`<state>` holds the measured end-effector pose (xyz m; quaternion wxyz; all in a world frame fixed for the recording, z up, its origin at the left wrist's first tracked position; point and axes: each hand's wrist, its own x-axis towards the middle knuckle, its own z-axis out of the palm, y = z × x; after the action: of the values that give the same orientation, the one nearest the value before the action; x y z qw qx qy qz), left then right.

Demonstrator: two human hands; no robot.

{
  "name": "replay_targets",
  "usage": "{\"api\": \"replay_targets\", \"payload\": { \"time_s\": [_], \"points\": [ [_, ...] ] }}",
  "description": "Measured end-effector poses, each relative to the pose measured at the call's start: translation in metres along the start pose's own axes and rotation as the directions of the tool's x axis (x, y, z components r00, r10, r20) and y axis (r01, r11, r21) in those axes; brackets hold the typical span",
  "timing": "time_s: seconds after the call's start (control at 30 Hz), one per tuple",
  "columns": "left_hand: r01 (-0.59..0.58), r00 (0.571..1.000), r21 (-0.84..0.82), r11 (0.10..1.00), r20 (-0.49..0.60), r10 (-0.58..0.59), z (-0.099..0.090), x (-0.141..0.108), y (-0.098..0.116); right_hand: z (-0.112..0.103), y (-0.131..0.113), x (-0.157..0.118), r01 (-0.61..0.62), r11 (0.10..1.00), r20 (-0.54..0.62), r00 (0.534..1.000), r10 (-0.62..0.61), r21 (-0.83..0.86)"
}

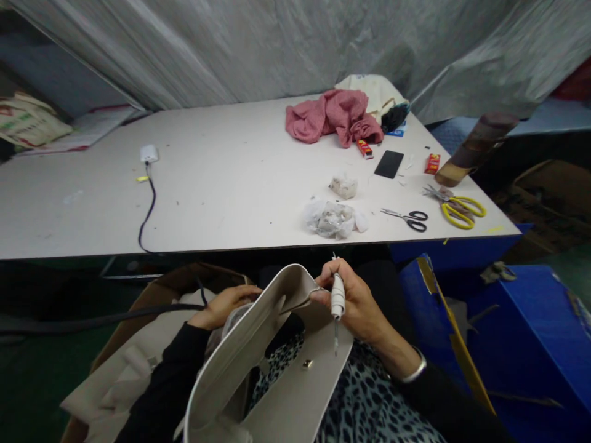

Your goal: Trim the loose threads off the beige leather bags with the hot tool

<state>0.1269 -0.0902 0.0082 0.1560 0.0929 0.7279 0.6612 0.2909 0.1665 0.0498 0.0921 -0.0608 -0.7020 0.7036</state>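
A beige handbag [286, 394] with a small gold clasp [307, 364] lies tilted on my lap, its mouth open towards me. My right hand [357, 304] is closed, pinching the bag's upper corner between thumb and finger. The same hand keeps hold of a slim metal tool [338, 295] whose handle is wrapped in off-white material; its thin tip points down. On the bag's outer left side, my left hand [226, 306] holds it, with fingertips hidden behind the bag wall.
On the white table [221, 184] are black-handled scissors [413, 219], yellow-handled scissors [462, 209], a crumpled plastic bag [333, 220], a dark flat rectangle [389, 164] and a pink cloth [330, 117]. A cardboard box [133, 301] with beige pieces stands left, blue bins [521, 326] right.
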Motion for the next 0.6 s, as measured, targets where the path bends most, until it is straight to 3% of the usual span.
{"api": "replay_targets", "payload": {
  "time_s": [0.1, 0.2, 0.27, 0.37, 0.43, 0.57, 0.6],
  "points": [
    [0.081, 0.977, 0.057, 0.995, 0.194, -0.091, -0.003, 0.016, 0.014, 0.001, -0.003, 0.002, 0.003, 0.999, 0.102, 0.995, 0.001, -0.037],
    [0.017, 0.932, -0.020, 1.000, 0.362, -0.008, 0.015, 0.027, 0.035, 0.003, -0.005, 0.005, 0.012, 0.995, 0.174, 0.985, 0.006, -0.102],
    [-0.005, 0.858, -0.073, 0.997, 0.511, 0.042, 0.034, 0.032, 0.054, 0.005, -0.008, 0.007, 0.049, 0.986, 0.208, 0.978, -0.014, -0.161],
    [0.045, 0.713, -0.003, 0.999, 0.701, -0.030, 0.060, 0.039, 0.081, 0.005, -0.011, 0.010, 0.096, 0.967, 0.232, 0.972, -0.040, -0.235],
    [0.008, 0.635, 0.110, 0.994, 0.767, -0.090, 0.071, 0.042, 0.095, 0.004, -0.011, 0.012, 0.102, 0.957, 0.187, 0.981, -0.051, -0.272],
    [-0.119, 0.609, 0.287, 0.950, 0.778, -0.158, 0.077, 0.044, 0.108, 0.002, -0.002, 0.014, 0.030, 0.953, 0.003, 1.000, -0.030, -0.300],
    [-0.126, 0.584, 0.333, 0.934, 0.786, -0.201, 0.077, 0.044, 0.109, 0.002, 0.000, 0.015, 0.015, 0.954, -0.030, 0.999, -0.025, -0.300]
  ]
}}
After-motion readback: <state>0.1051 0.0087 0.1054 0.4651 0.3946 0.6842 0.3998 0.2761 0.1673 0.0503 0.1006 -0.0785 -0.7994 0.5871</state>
